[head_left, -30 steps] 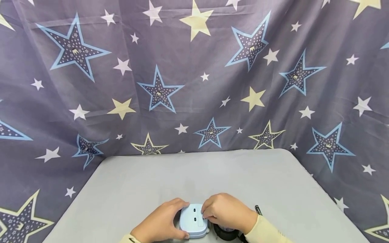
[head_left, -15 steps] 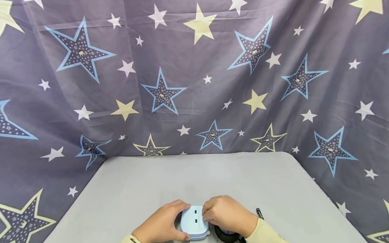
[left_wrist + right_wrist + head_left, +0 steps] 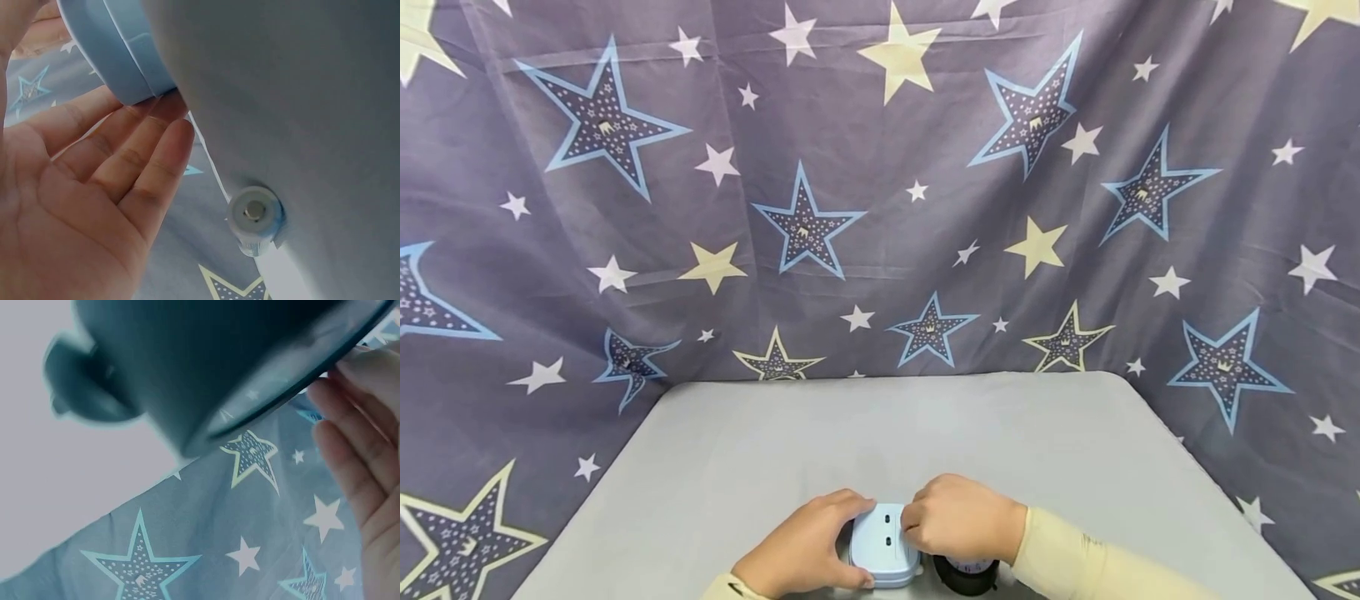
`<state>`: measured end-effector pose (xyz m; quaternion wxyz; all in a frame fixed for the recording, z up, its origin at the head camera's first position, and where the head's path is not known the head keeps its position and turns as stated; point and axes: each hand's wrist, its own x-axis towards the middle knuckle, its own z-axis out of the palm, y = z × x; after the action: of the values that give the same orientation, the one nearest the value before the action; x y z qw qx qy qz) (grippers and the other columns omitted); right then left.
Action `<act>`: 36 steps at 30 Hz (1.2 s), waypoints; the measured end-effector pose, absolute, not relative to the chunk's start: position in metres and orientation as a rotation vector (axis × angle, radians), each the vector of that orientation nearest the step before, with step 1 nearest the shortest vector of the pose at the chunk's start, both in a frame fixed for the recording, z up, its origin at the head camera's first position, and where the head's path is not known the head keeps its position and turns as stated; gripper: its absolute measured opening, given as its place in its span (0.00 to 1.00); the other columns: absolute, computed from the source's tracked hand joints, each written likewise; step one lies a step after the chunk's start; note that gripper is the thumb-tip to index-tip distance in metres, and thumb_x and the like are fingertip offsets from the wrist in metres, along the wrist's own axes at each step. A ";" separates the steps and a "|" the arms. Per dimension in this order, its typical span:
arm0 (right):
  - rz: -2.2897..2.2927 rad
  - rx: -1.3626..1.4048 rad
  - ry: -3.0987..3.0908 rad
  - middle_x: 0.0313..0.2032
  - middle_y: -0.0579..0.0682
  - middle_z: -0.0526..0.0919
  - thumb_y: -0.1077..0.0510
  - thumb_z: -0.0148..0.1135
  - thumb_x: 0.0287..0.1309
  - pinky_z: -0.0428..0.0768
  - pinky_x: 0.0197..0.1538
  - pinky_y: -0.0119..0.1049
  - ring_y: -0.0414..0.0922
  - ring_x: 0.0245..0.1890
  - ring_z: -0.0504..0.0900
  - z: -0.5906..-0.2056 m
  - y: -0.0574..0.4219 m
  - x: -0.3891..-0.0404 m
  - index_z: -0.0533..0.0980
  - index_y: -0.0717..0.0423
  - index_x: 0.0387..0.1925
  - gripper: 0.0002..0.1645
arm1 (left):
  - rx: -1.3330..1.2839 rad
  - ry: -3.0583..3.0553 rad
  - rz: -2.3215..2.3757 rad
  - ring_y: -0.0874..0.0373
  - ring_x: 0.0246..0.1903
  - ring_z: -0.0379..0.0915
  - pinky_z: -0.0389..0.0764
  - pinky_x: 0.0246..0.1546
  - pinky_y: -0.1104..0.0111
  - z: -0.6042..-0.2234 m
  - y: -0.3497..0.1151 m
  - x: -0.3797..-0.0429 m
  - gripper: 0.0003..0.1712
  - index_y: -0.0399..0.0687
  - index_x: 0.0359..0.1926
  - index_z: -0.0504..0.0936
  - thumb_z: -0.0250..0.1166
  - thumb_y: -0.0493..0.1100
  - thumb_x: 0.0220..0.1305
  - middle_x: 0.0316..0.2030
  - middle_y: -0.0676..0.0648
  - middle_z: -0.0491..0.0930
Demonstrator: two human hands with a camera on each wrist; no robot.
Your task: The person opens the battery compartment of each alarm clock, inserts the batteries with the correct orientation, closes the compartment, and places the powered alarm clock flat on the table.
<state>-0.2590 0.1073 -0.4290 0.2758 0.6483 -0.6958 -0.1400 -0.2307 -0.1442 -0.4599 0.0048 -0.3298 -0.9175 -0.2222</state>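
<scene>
A light-blue rounded square case (image 3: 872, 542), with two small dark slots and a rectangular panel outline on its upper face, lies near the table's front edge. My left hand (image 3: 808, 546) grips its left side, thumb at the near edge and fingers at the far edge. Bent fingers of my right hand (image 3: 966, 521) touch the panel's right side; their tips are hidden, so I cannot tell whether they pinch anything. Under that hand sits a round black device (image 3: 966, 579) with a numbered dial, its glass front visible in the right wrist view. A battery (image 3: 255, 219) shows in the left wrist view.
The pale grey table (image 3: 850, 433) extends beyond both hands. A dark curtain with stars (image 3: 880, 208) hangs along its back and sides. A knob-like part (image 3: 87, 381) sticks out from the black device in the right wrist view.
My right wrist and forearm have swung round, and the sleeve now hides the black stick-like thing seen beside it earlier. The left hand keeps its grip. The head view has shifted slightly.
</scene>
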 end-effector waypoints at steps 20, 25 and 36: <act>-0.510 1.952 -1.631 0.23 0.35 0.73 0.57 0.56 0.60 0.70 0.24 0.27 0.31 0.19 0.71 -0.424 0.106 -0.271 0.74 0.43 0.19 0.14 | -0.994 -2.851 -0.584 0.62 0.52 0.73 0.75 0.54 0.62 -0.464 -0.142 -0.231 0.56 0.48 0.61 0.74 0.68 0.76 0.34 0.55 0.57 0.76; -0.541 1.964 -1.616 0.23 0.35 0.73 0.57 0.56 0.60 0.72 0.25 0.27 0.31 0.20 0.73 -0.423 0.106 -0.274 0.74 0.43 0.20 0.13 | -0.981 -2.853 -0.570 0.60 0.53 0.73 0.75 0.54 0.62 -0.462 -0.142 -0.233 0.57 0.48 0.61 0.75 0.67 0.78 0.33 0.56 0.56 0.76; -0.567 2.001 -1.596 0.23 0.35 0.74 0.57 0.57 0.60 0.72 0.26 0.26 0.31 0.20 0.73 -0.422 0.104 -0.275 0.75 0.43 0.21 0.12 | -0.998 -2.863 -0.555 0.60 0.53 0.73 0.76 0.53 0.62 -0.459 -0.141 -0.232 0.58 0.47 0.62 0.75 0.66 0.78 0.33 0.57 0.54 0.76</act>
<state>-0.2752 0.1044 -0.4224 0.2571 0.7377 -0.5883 -0.2089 -0.2320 -0.1410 -0.4586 0.0296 -0.3236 -0.9285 -0.1799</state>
